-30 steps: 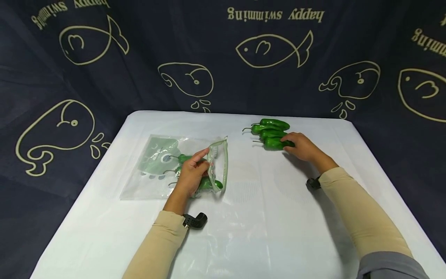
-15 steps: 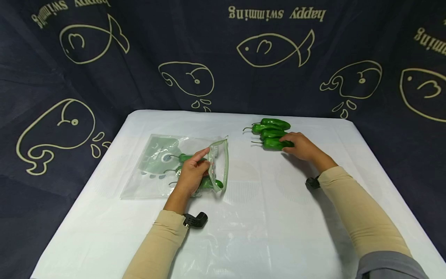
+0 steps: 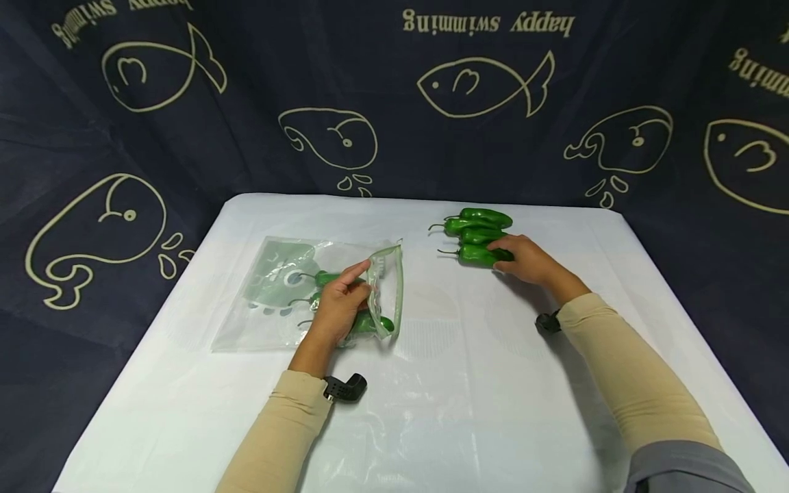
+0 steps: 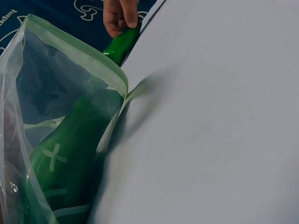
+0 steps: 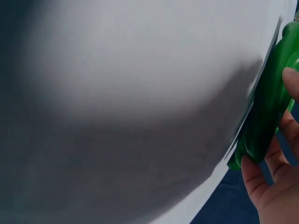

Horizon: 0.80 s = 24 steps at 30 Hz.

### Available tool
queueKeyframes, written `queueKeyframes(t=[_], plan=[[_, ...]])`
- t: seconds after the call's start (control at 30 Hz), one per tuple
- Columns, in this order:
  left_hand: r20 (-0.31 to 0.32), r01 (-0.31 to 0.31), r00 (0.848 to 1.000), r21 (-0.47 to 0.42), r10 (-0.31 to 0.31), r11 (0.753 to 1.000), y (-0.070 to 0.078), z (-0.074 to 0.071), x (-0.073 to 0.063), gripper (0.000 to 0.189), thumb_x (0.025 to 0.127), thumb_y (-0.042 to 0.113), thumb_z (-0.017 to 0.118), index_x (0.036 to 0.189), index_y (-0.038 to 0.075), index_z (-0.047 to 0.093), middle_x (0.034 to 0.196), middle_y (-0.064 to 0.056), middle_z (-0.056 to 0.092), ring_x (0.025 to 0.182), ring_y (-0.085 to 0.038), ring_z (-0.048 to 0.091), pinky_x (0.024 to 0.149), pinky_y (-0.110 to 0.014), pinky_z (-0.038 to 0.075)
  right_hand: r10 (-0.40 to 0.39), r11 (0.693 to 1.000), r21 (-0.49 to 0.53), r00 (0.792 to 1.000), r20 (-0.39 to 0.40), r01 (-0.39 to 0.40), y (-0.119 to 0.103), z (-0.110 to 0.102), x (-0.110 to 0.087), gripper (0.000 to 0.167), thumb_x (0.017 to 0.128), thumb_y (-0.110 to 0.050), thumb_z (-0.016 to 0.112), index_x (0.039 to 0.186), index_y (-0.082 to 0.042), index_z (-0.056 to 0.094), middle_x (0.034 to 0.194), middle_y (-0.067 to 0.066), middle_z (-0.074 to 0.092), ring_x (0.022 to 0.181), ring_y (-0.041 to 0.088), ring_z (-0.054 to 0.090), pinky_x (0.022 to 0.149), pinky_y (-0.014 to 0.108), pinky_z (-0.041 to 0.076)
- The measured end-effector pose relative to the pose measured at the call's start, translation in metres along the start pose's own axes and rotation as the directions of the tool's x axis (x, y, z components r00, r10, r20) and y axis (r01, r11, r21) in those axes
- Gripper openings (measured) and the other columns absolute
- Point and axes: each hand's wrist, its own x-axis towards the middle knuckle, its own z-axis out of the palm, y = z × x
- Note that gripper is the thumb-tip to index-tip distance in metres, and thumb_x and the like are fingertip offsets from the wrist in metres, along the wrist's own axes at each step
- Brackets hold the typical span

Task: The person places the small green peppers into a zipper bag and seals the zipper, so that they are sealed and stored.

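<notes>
A clear zip bag (image 3: 246, 332) with a green printed figure lies at the left in the head view, its green-edged mouth (image 4: 79, 46) gaping to the right. My left hand (image 3: 337, 308) holds the bag near that mouth, thumb and fingers at the film. Inside lie several green peppers (image 3: 370, 324), partly hidden behind the hand. At the back right, my right hand (image 3: 524, 259) grips the blunt end of the nearest green pepper (image 3: 471, 255), whose stem points left. In the right wrist view, thumb and fingers curl around this pepper (image 5: 273, 98).
Beyond the gripped pepper, more green peppers (image 3: 483, 218) lie side by side, close to the far edge of the white-covered table (image 3: 431, 411). A dark cloth (image 3: 394, 82) with fish and whale drawings hangs behind. Each wrist wears a black camera mount (image 3: 346, 389).
The nearest pepper has slid slightly left, its stem now reaching further out, with my right hand moving along. My left hand and the bag stay in place.
</notes>
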Motion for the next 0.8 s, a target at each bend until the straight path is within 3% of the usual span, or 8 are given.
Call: queueKeyframes(t=[0.27,0.57,0.8], plan=[[0.003,-0.007,1.0,0.003,0.007,1.0,0.0,0.0,0.0,0.05,0.091,-0.011,0.054,0.141,0.001,0.054,0.142,-0.011,0.048,0.084,-0.008,0.062,0.067,-0.02,0.056,-0.018,1.0,0.015,1.0,-0.002,0.018,-0.001,0.003,0.004,0.041,0.093,-0.009,0.068,0.132,-0.001,0.06,0.14,0.026,0.05,0.135,0.046,0.037,0.113,0.06,0.027],[-0.007,-0.005,1.0,0.002,0.005,1.0,-0.001,0.0,0.002,0.05,0.091,-0.01,0.055,0.14,0.002,0.055,0.142,-0.01,0.049,0.086,-0.009,0.062,0.069,-0.021,0.057,-0.054,0.998,0.032,0.999,0.001,0.054,-0.006,0.001,0.003,0.04,0.092,-0.008,0.07,0.129,0.001,0.061,0.132,0.024,0.056,0.12,0.039,0.052,0.103,0.056,0.04],[0.005,-0.009,1.0,-0.004,0.009,1.0,-0.001,0.0,0.001,0.051,0.091,-0.011,0.054,0.141,0.002,0.055,0.143,-0.01,0.048,0.086,-0.01,0.063,0.069,-0.022,0.057,-0.018,0.998,0.068,1.0,0.008,0.018,-0.01,0.004,-0.001,0.042,0.092,-0.012,0.071,0.131,-0.003,0.06,0.131,0.019,0.058,0.114,0.035,0.055,0.097,0.053,0.045]])
